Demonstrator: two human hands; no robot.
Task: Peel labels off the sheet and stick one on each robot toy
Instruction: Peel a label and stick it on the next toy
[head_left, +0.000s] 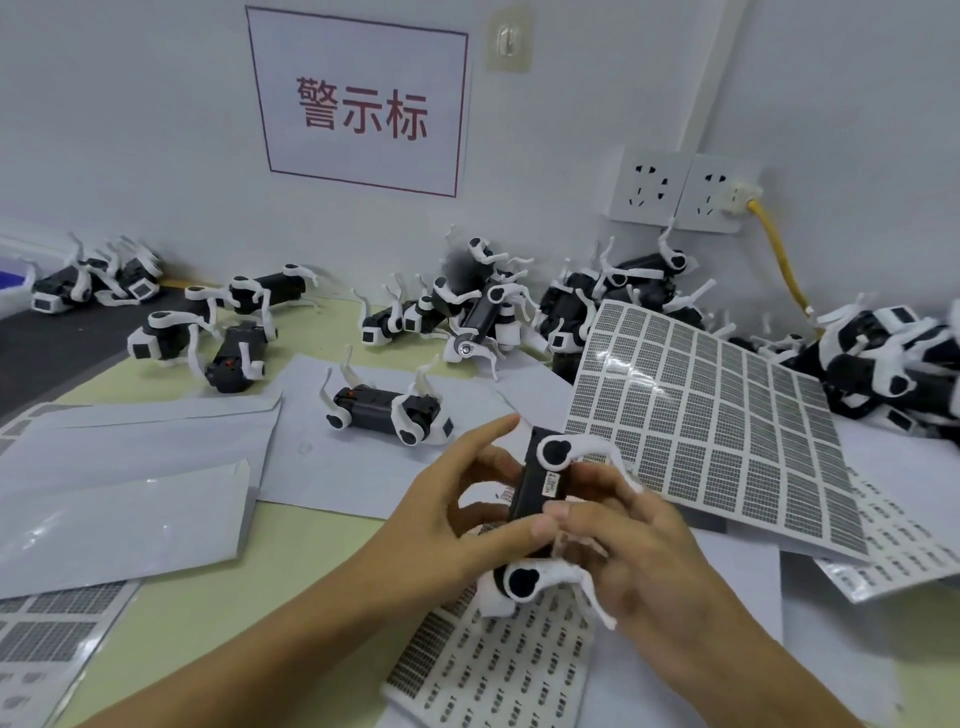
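A black-and-white robot toy (532, 493) is held above the table between both hands. My left hand (462, 519) grips its black body from the left, thumb on the underside near me. My right hand (639, 551) holds it from the right, thumb pressing on the body just below a small white label (550, 486) stuck on the black side. A large label sheet (727, 415) leans tilted at the right. Another label sheet (498, 670) lies flat under my hands. One robot toy (384, 410) lies on paper just beyond my hands.
Several robot toys lie along the wall: a group at far left (93, 283), some at centre (467, 312) and a pile at right (883, 364). Blank backing sheets (130, 467) cover the left of the table. A wall socket (680, 189) with a yellow cable (784, 260) is at right.
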